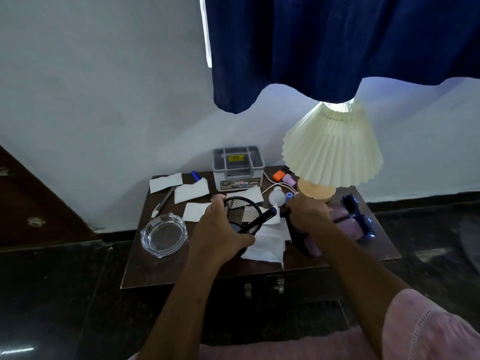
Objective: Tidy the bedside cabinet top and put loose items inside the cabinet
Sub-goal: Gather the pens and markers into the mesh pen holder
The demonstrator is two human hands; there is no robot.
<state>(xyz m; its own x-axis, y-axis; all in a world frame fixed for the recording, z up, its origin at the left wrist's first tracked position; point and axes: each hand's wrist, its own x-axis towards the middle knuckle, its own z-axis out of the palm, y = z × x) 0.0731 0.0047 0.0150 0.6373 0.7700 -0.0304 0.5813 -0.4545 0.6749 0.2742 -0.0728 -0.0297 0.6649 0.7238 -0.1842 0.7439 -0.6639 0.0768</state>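
BEDSIDE TIDY-UP: A person in a pink sleeve [428,328] bends over a cluttered bedside cabinet top [368,245]. The left hand [220,229] is wrapped round a black mesh pen holder [240,214], which is held tipped on its side just above the surface. The thumb is on the near wall and the fingers curl over the far rim. A dark marker [259,219] lies slanted in the holder's mouth, one end poking past the rim.

The right hand [309,211] reaches down near the wooden base of the pleated lamp [332,144], knuckles up. Its fingers are turned under and hidden, so I cannot tell whether they pinch the small blue-capped item [288,196] just beside them.

A grey pen [163,202], a blue marker [196,175], an orange highlighter [279,174], scattered tissues [192,192], a glass ashtray [163,235] and blue sunglasses [358,216] lie loose on the top. The cabinet doors [248,289] below look closed.

This looks like the gathering stage, with most of the job ahead. To do it well, the holder should be righted before more goes in, or the marker may slide out. The slim pens want a fingertip pinch, and the reach should keep clear of the lamp's white cable [267,189].
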